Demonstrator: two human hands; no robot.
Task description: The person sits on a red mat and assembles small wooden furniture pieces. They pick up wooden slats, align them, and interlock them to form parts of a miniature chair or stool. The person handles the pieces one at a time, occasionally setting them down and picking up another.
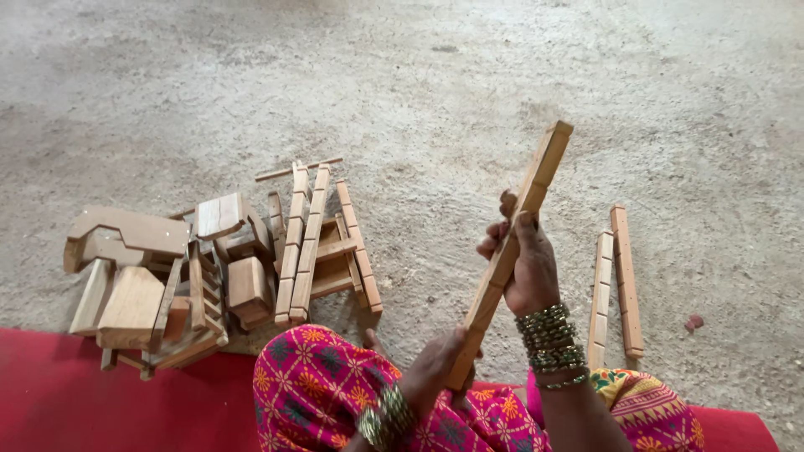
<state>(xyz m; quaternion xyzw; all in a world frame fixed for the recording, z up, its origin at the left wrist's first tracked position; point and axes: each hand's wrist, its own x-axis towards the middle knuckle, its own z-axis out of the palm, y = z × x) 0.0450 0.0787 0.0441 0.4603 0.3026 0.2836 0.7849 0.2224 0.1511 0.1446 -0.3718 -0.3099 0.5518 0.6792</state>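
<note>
One notched wooden slat [511,251] gripped by both hands, long axis slanting up and away: left hand [431,368] closed round its near end, right hand [526,266] clasped at mid-length. Two more slats [614,280] lying just right of the right hand; piled wooden parts [218,268] well left of the left hand.

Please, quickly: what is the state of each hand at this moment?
Left hand: closed on the lower end of the notched wooden strip.
Right hand: closed around the middle of the same strip, which is tilted up over the concrete floor.
</note>
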